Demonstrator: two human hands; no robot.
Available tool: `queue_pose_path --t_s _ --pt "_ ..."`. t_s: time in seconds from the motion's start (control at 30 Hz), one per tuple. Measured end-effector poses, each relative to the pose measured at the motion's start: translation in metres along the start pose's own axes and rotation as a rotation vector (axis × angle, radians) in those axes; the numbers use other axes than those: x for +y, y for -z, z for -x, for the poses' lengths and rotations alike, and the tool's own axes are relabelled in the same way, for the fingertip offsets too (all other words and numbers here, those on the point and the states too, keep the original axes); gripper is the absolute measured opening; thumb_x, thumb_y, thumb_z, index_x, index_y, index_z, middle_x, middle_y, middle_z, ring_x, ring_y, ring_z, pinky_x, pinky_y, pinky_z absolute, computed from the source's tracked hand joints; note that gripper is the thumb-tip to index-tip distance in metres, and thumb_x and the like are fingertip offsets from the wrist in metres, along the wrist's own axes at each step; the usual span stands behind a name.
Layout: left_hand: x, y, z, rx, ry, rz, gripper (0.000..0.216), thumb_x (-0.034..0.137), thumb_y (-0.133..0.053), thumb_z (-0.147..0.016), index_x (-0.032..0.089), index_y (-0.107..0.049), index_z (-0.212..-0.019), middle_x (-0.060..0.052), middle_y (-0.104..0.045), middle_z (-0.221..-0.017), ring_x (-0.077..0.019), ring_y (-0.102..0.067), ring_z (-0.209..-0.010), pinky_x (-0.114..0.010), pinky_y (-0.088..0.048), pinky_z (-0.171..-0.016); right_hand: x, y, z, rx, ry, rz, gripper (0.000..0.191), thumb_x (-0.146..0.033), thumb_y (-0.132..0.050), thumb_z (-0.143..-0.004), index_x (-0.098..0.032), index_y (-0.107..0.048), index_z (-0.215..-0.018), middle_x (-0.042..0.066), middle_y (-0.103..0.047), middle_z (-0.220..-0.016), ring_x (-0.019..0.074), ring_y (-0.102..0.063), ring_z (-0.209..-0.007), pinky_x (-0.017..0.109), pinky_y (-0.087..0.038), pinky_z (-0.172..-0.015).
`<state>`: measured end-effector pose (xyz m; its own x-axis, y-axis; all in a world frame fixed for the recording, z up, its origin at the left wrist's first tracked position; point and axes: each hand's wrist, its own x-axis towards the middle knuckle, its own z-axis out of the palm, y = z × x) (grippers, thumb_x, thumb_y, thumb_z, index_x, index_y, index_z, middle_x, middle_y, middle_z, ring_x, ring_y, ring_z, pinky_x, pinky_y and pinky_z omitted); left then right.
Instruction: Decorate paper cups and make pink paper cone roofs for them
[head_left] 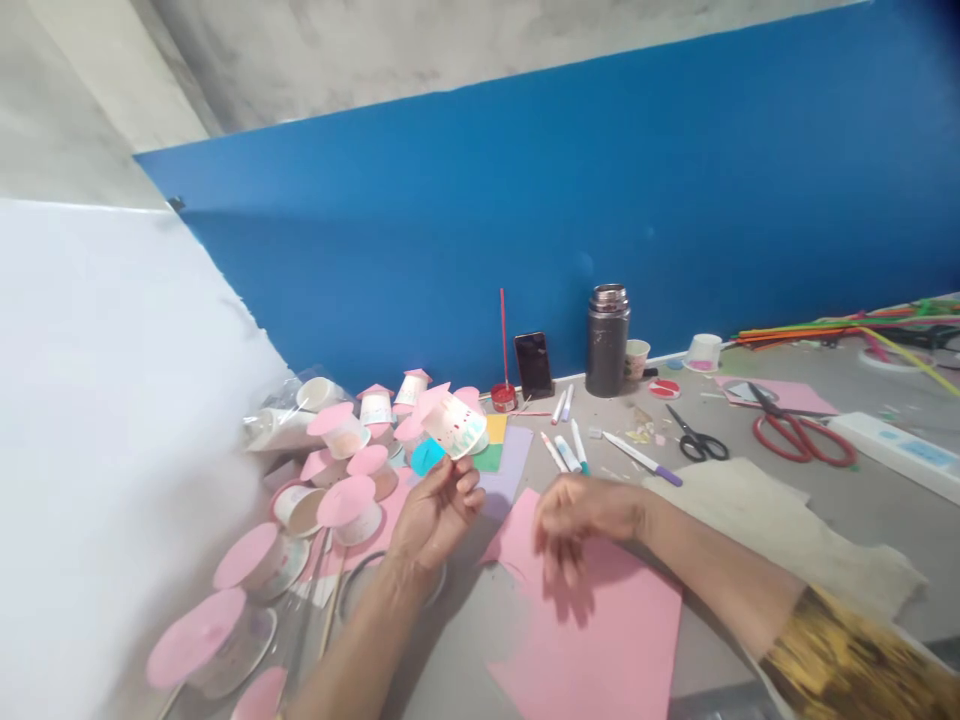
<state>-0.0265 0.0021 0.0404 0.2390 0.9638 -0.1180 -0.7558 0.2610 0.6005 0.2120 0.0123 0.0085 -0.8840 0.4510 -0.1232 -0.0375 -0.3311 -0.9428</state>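
At centre: left hand (441,508), fingers pinching one white, colour-speckled paper cup (459,425) at its twelve o'clock, ten o'clock from the right hand (576,508); latter half-open, nothing visible held, above pink paper sheet (611,630). Beneath, grey tabletop (454,665); at twelve, smooth blue panel (525,200).

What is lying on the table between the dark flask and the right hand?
In the head view, between the flask and the right hand lie a marker with a teal end and a small pale piece.
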Motion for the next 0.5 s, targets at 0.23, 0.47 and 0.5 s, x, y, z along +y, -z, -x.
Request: queue_pose_path --t_s 0.23,0.47,0.5 --pt "-0.008 -0.002 0.04 -0.113 0.103 0.054 0.013 0.013 -0.072 -0.086 0.015 -0.059 -0.088 0.001 -0.051 -0.077 -0.009 -0.047 -0.058 -0.023 -0.04 -0.054 0.017 -0.007 -0.011 0.219 -0.073 0.433 0.018 -0.036 -0.079 -0.082 -0.018 -0.076 -0.084 0.005 -0.08 -0.073 0.0166 -0.074 -0.063 0.024 -0.056 -0.061" --pt "-0.033 0.01 0.07 -0.157 0.124 0.216 0.027 0.011 -0.081 -0.074 0.015 -0.054 -0.073 0.003 -0.048 -0.073 -0.007 -0.044 -0.057 -0.022 -0.038 -0.054 0.011 0.004 -0.013 0.55 0.206 0.465 0.026 -0.044 -0.072 -0.085 -0.019 -0.072 -0.078 0.004 -0.075 -0.066 0.012 -0.056 -0.046 0.024 -0.041 -0.048" --pt "-0.035 0.011 0.072 -0.162 0.121 0.23 0.029 0.011 -0.082 -0.072 0.015 -0.054 -0.072 0.003 -0.048 -0.072 -0.0067 -0.044 -0.056 -0.022 -0.038 -0.053 0.01 0.004 -0.013 0.603 0.216 0.527 0.026 -0.044 -0.069 -0.086 -0.019 -0.071 -0.078 0.003 -0.074 -0.065 0.0119 -0.054 -0.046 0.024 -0.039 -0.048"
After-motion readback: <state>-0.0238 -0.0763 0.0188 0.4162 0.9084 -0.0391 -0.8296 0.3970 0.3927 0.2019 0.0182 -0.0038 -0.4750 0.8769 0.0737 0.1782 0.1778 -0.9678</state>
